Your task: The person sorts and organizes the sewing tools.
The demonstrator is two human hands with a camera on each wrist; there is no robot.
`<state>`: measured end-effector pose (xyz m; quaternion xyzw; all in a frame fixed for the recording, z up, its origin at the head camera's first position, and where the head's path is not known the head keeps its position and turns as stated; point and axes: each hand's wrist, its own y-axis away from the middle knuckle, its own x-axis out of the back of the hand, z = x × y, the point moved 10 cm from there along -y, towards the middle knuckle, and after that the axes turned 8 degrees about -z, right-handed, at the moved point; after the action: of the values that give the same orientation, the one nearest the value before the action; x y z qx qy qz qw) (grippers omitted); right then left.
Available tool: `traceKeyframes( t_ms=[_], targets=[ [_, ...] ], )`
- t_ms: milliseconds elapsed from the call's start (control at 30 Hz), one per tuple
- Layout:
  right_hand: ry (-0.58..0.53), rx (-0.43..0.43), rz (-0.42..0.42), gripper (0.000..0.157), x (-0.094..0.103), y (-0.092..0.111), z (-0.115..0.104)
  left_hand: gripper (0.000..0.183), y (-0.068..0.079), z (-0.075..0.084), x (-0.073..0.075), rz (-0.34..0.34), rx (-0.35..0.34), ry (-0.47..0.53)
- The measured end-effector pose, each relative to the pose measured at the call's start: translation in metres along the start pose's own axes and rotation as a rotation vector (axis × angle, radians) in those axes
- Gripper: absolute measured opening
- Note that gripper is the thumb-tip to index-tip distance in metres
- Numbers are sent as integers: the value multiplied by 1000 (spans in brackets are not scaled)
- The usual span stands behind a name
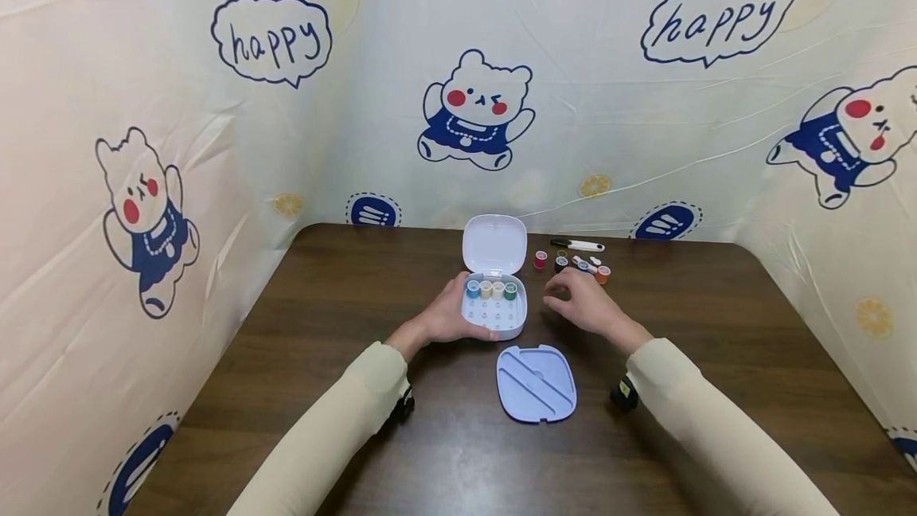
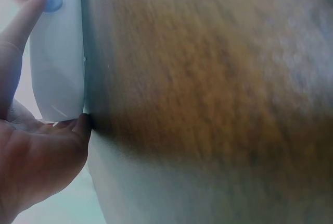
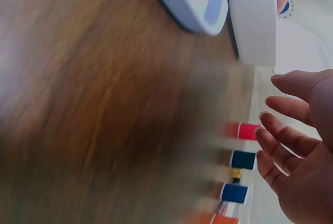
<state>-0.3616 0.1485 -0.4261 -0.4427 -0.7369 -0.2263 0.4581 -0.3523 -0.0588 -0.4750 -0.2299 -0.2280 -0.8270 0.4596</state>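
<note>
My left hand (image 1: pixel 446 315) grips the near-left side of a small white sewing box (image 1: pixel 512 331), its thumb along the front. The box's lid (image 1: pixel 494 245) stands raised at the back. Inside, a blue spool (image 1: pixel 473 291), two cream spools and a green spool (image 1: pixel 510 292) form the back row; bare pegs show in front. To the right of the box, my right hand (image 1: pixel 583 302) hovers with loosely bent fingers and holds nothing. Just beyond it lie a red thread spool (image 3: pixel 248 131), a dark green spool (image 3: pixel 242 160), a blue spool (image 3: pixel 234 193) and an orange spool (image 3: pixel 225 219).
A pale lavender tray insert (image 1: pixel 537 388) with slanted grooves lies in front of the box. Behind the loose spools is a slim black-and-white tool (image 1: pixel 579 245), with small pieces nearby. A printed cloth (image 1: pixel 573 134) hangs behind the brown table (image 1: pixel 344 285).
</note>
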Motion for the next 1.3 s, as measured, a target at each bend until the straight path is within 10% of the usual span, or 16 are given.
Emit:
traceKeyframes(
  t_ms=[900, 1300],
  targets=[
    [-9, -324, 82, 23, 26, 34, 67, 121, 1, -1, 1, 3, 14, -5],
    [-71, -418, 242, 30, 48, 48, 95, 121, 1, -1, 0, 6, 9, -15]
  ],
)
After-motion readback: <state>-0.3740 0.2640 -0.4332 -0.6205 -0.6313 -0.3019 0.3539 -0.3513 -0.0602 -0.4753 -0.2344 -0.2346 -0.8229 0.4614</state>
